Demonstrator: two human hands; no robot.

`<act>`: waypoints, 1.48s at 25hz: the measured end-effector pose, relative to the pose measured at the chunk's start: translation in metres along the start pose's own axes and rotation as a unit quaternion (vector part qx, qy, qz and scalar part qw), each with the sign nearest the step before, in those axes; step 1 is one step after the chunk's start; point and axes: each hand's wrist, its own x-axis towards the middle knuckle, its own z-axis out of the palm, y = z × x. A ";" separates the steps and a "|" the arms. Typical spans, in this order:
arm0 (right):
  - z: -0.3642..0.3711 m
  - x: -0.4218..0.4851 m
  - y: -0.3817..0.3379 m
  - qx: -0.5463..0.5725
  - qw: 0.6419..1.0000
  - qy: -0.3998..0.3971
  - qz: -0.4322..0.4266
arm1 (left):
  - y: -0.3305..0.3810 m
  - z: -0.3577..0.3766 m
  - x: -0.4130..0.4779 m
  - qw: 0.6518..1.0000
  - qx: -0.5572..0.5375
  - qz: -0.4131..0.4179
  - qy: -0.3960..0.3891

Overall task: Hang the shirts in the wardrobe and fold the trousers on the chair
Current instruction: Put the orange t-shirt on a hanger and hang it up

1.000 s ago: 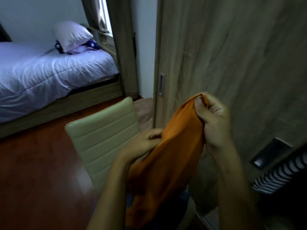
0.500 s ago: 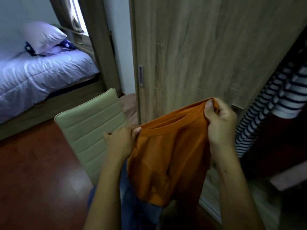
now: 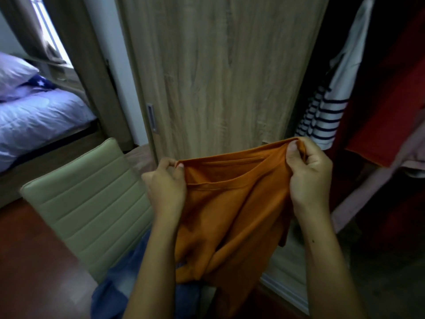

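Note:
An orange shirt [image 3: 232, 210] hangs between my hands in front of the wooden wardrobe door [image 3: 218, 72], its neck opening stretched wide. My left hand [image 3: 166, 183] pinches the left shoulder seam. My right hand [image 3: 309, 176] grips the right shoulder, thumb on top of the cloth. Blue denim trousers [image 3: 119, 279] lie crumpled on the seat of the cream chair [image 3: 92, 199] below my left arm. The shirt's lower part drapes down over them.
The wardrobe stands open on the right, where a striped shirt [image 3: 326, 116] and a red garment [image 3: 386, 93] hang. A pinkish cloth [image 3: 377, 183] lies on a shelf below them. A bed [image 3: 39, 120] with a pillow is at far left, on a red-brown floor [image 3: 34, 261].
My hands have pulled apart, spreading the bunched orange shirt by its shoulders. The view has swung right, revealing the open wardrobe and its hanging clothes.

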 end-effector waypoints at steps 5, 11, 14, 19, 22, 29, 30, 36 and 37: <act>-0.056 0.025 0.003 -0.037 0.998 0.051 -0.027 | 0.063 0.050 -0.022 0.972 -0.193 -0.088 -0.106; -0.154 0.056 0.025 -0.182 0.982 0.036 0.032 | 0.165 0.098 -0.068 0.889 -0.377 -0.096 -0.242; -0.207 0.073 0.025 -0.245 0.968 0.027 0.055 | 0.216 0.119 -0.091 0.868 -0.381 -0.028 -0.317; -0.283 0.098 0.004 -0.306 0.947 0.069 0.074 | 0.295 0.160 -0.123 0.810 -0.395 0.087 -0.424; -0.315 0.123 -0.012 -0.316 0.926 0.204 0.010 | 0.320 0.181 -0.134 0.796 -0.400 0.120 -0.439; -0.403 0.260 0.013 -0.368 0.865 0.332 0.076 | 0.360 0.205 -0.135 0.790 -0.385 0.161 -0.450; -0.413 0.281 0.028 -0.350 0.874 0.306 0.141 | 0.363 0.205 -0.136 0.792 -0.380 0.170 -0.447; -0.430 0.330 0.086 -0.175 0.906 0.235 0.306 | 0.370 0.212 -0.139 0.801 -0.381 0.165 -0.431; -0.429 0.332 0.088 -0.165 0.910 0.231 0.302 | 0.370 0.213 -0.139 0.801 -0.380 0.163 -0.433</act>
